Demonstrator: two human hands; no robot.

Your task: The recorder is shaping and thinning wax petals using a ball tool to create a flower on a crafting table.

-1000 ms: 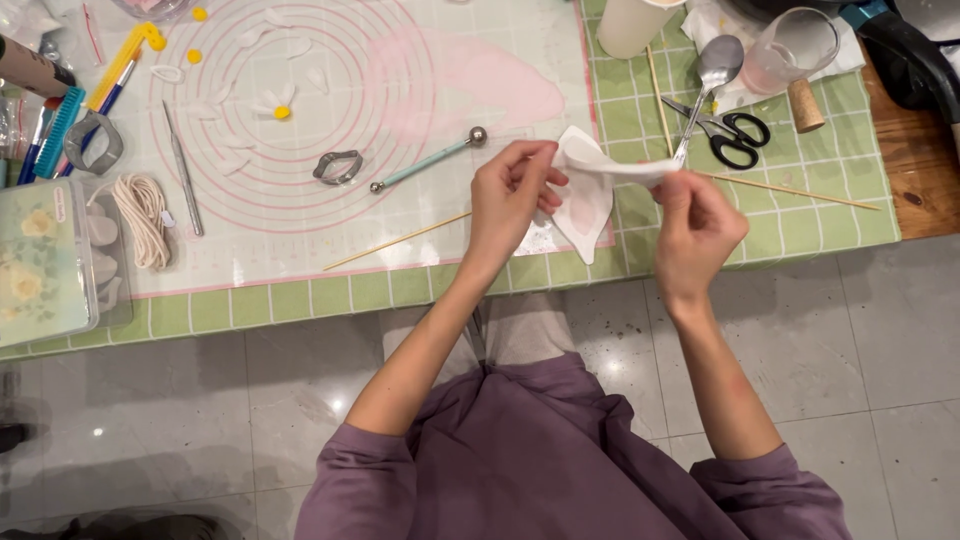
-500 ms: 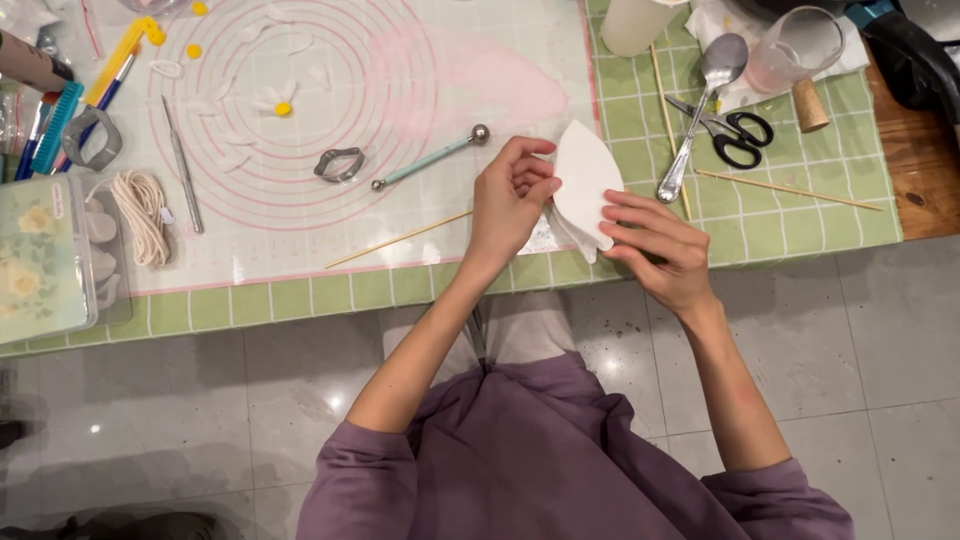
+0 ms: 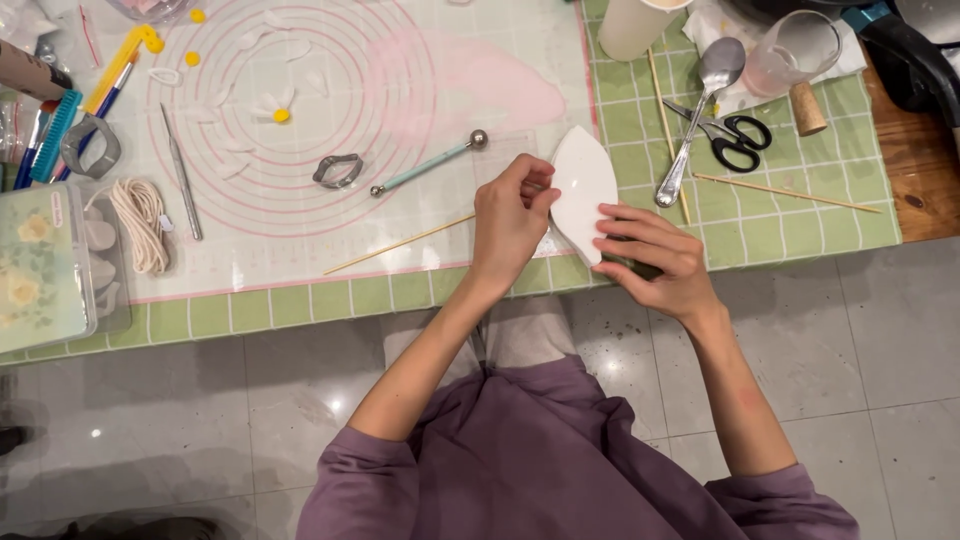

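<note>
White, thin and floppy-looking, the folded sheet (image 3: 583,190) beside the scissors (image 3: 728,135) is being pinched at its edges by left hand (image 3: 512,222) and right hand (image 3: 655,262), probably tearing easily.

You have before you: a white leaf-shaped piece (image 3: 583,185); a translucent mat (image 3: 330,130) printed with pink concentric rings; a green cutting mat (image 3: 800,215) gridded in white; black-handled scissors (image 3: 722,133); a silver spoon (image 3: 700,110); a cream cord coil (image 3: 140,222); your purple sleeves (image 3: 560,470).
</note>
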